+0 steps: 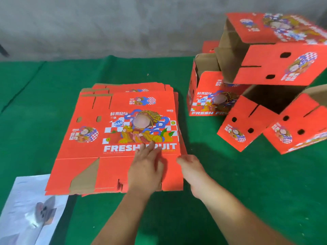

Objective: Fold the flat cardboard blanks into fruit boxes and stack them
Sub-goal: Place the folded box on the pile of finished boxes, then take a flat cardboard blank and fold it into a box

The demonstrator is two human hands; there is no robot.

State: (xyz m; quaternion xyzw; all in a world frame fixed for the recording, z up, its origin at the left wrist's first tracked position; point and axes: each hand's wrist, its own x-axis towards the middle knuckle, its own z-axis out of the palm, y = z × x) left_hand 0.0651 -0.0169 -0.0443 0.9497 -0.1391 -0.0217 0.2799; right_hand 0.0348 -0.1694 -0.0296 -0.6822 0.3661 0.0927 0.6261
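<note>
Stack of flat blanks [113, 138] lies centre-left on the green bench [230, 183], red printed side up, "FRESH FRUIT" along the near part of the top sheet, brown cardboard showing at the cut flaps on the near edge. Left hand [146, 167] rests flat on the top blank near its near-right corner, fingers straight and spread over the lettering, pressing down. Right hand [190, 167] is at the right edge of the stack, just beside the corner, touching the edge; fingers blurred, so cannot tell whether they curl round the sheet or only touch it. Folded boxes [265, 94] piled at the far right of the bench: one upright box [210, 101] open at the top, two tilted boxes near it on the right, and one more on top [276, 50], tilted, bottom flaps open. White plastic sheet [30, 209] at near left, partly under the stack's corner. Grey wall [106, 23] beyond the bench.
</note>
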